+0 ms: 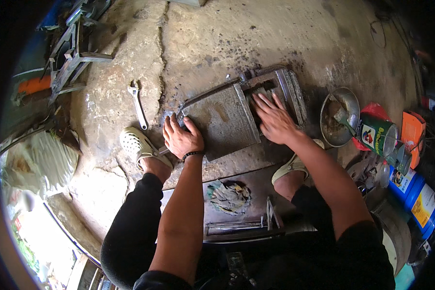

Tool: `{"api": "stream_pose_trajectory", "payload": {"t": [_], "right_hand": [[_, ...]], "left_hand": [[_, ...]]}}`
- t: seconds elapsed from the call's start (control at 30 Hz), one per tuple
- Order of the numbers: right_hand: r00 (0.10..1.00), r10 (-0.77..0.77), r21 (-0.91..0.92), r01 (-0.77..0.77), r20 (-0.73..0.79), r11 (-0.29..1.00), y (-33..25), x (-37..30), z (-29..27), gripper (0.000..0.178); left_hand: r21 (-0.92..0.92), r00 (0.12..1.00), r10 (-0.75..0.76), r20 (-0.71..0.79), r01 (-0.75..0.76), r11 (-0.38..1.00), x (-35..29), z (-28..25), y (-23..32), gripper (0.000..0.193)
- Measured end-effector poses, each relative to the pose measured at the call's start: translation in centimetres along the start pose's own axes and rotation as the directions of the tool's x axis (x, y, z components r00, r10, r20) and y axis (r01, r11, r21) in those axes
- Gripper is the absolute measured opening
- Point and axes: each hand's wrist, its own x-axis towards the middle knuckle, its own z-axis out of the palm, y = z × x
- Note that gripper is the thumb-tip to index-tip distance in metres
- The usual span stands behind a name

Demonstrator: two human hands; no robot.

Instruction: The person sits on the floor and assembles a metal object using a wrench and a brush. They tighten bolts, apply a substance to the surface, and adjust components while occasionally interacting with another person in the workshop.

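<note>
A flat, dark metal unit with a grey plate over its left part and an open recess at its right lies slanted on the floor between my feet. My left hand, wearing a dark bead bracelet, rests at the unit's left end with fingers spread. Over the recess, my right hand reaches in with its fingers stretched out. A small greyish patch shows by those fingertips; I cannot make out what it is. To the left of the unit lies an adjustable wrench.
At right stand a metal bowl with a brush in it, a green can and blue buckets. A crumpled rag lies near me. Metal frames are at upper left, a pale plastic bag at left.
</note>
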Motion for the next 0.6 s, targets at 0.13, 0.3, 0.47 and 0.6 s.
{"api": "stream_pose_trajectory", "payload": {"t": [0.13,0.3,0.47,0.6], "right_hand": [[1.000,-0.015,0.013,0.015,0.004,1.000,-0.2,-2.2,1.5,0.065],[0.996,-0.008,-0.005,0.008,-0.086,1.000,-0.2,0.7,0.3,0.062],[0.999,-0.026,-0.023,0.025,-0.033,0.999,-0.2,-2.3,1.4,0.061],[0.999,0.023,-0.003,-0.023,-0.035,1.000,-0.4,1.0,0.1,0.064]], "left_hand": [[-0.005,1.000,0.010,-0.017,-0.010,1.000,0.4,0.5,-0.7,0.051],[-0.044,1.000,-0.008,0.001,0.008,0.999,0.4,0.0,-0.3,0.050],[-0.069,1.000,0.000,0.010,0.000,0.998,0.6,-0.1,-0.2,0.050],[-0.063,1.000,-0.002,0.005,0.002,0.998,0.4,0.0,-0.3,0.051]]}}
